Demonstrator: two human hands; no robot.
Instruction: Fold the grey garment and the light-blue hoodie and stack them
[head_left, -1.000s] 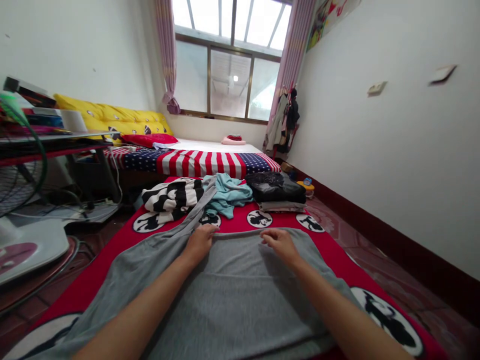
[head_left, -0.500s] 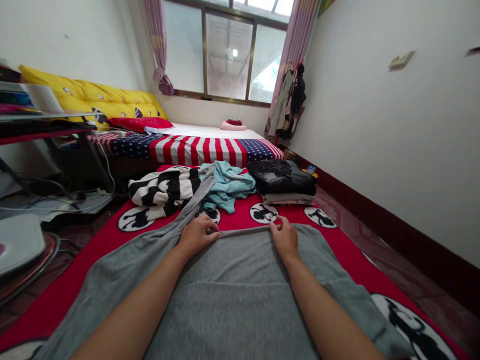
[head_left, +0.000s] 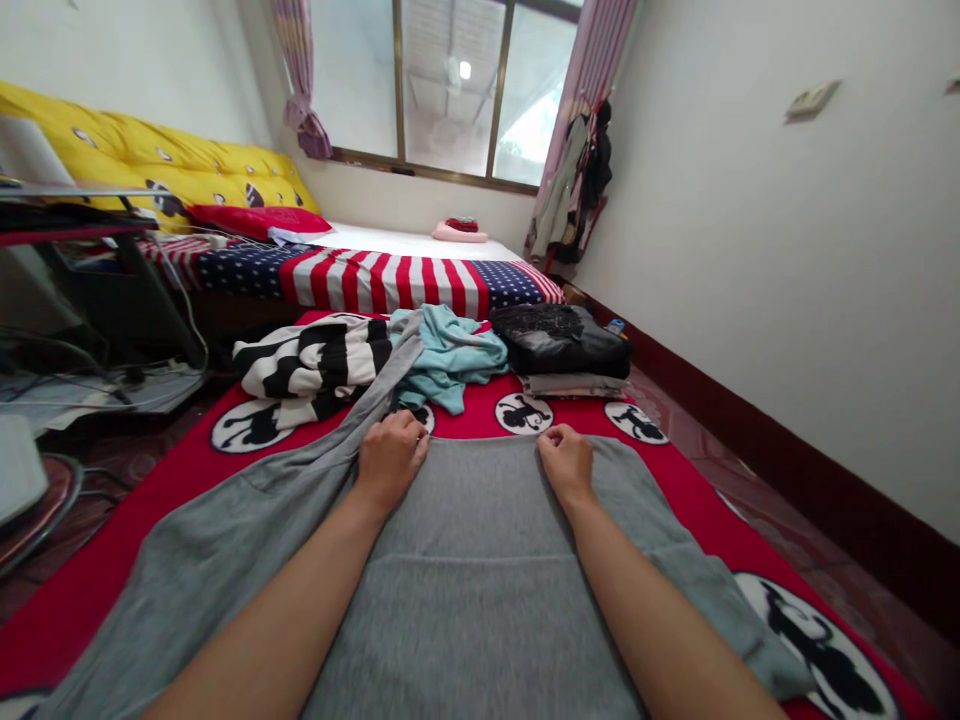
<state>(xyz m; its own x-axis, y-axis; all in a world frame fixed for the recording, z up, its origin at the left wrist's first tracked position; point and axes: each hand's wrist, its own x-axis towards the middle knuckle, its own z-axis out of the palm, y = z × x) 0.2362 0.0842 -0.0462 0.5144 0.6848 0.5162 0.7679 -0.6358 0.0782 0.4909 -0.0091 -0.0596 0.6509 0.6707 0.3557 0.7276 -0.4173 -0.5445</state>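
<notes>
A grey long-sleeved top (head_left: 480,620) lies spread flat in front of me, its far edge running straight between my hands. My left hand (head_left: 391,458) is closed on that edge at the left, fingers curled and pressed together. At the right end of the edge, my right hand (head_left: 567,462) pinches the cloth between thumb and fingers. One sleeve stretches away past my left hand towards a crumpled light-blue garment (head_left: 450,355). The other side of the top spreads out beyond my right forearm.
Beneath the clothes is a red cloth (head_left: 480,408) with round black-and-white prints. A black-and-white striped garment (head_left: 322,360) lies at the far left, and folded dark clothes (head_left: 562,345) are stacked far right. A desk (head_left: 82,215) stands left; a bed (head_left: 390,280) is behind.
The far edge has been drawn straighter and smoother between my hands. My left hand has shifted slightly left and its fingers have curled in. The view has tilted down a little.
</notes>
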